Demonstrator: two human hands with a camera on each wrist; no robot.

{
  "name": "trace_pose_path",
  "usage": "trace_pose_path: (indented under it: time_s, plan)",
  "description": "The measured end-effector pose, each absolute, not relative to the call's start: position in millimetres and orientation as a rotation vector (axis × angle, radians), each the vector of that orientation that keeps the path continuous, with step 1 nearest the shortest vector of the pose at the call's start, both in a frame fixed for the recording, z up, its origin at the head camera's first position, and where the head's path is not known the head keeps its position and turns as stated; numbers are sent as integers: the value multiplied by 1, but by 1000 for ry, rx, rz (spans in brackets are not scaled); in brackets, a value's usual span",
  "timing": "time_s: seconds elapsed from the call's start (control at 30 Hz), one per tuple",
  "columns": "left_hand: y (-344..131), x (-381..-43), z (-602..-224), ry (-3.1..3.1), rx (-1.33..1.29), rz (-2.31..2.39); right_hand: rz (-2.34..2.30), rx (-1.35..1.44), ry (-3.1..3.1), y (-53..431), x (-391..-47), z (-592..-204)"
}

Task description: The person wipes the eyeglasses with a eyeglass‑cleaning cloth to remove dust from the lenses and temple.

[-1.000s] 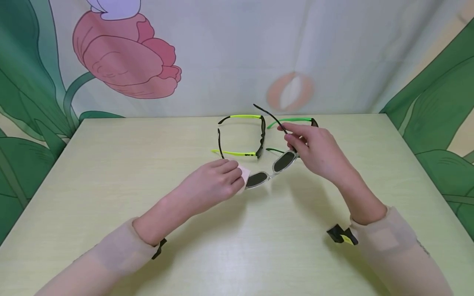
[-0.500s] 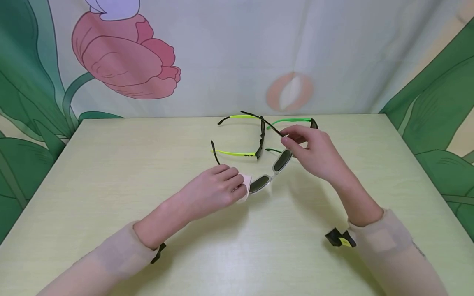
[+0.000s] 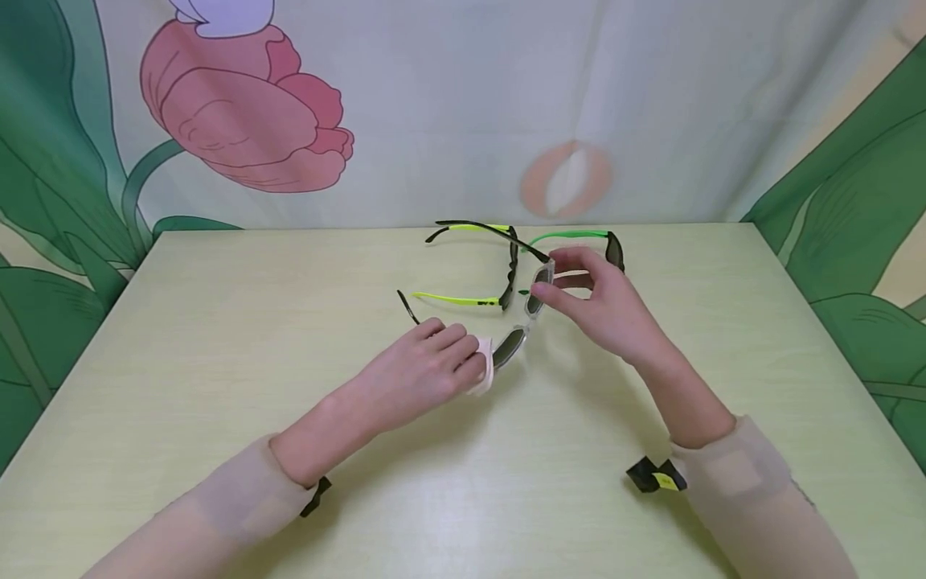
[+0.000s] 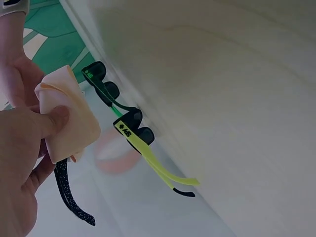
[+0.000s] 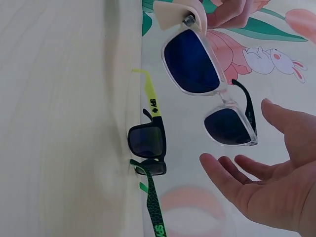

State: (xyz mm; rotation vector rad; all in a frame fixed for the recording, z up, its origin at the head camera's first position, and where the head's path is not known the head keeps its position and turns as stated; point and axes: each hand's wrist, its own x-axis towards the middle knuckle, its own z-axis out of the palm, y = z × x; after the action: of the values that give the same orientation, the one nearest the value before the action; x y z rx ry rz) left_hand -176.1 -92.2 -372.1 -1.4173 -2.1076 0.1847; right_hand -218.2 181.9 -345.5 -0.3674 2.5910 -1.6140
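My left hand (image 3: 412, 378) pinches a folded pale pink cloth (image 4: 69, 118) round one end of a pair of sunglasses (image 3: 510, 347). These have a clear frame, dark lenses and black arms, and are held above the table with the lenses tilted. One black arm (image 4: 69, 195) pokes out below the cloth in the left wrist view. At the far end of the frame is my right hand (image 5: 266, 173), its fingers spread and apart from the sunglasses in the right wrist view. The cloth hides the hinge end under my left thumb.
Black sunglasses with yellow arms (image 3: 457, 301) lie unfolded near the table's back edge. Sunglasses with green arms (image 3: 571, 234) lie to their right, partly behind my right hand. A printed curtain (image 3: 448, 104) hangs behind the pale table (image 3: 217, 338).
The sunglasses have turned, their right end swinging back and left, with the long black arm now pointing more to the left. My right hand has let go of that arm and shifted slightly left.
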Motion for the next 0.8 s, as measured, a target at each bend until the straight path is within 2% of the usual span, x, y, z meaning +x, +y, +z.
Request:
trace_pose_path:
  time_s: [0.33,0.8]
  plan:
    - [-85,-178,-371,-2103,-1345,152,-1803,-261,2277,175,-223,-355]
    - [-72,-181,-371,-2143,-1273,56,-2034,-268,2073,171,-223,-357]
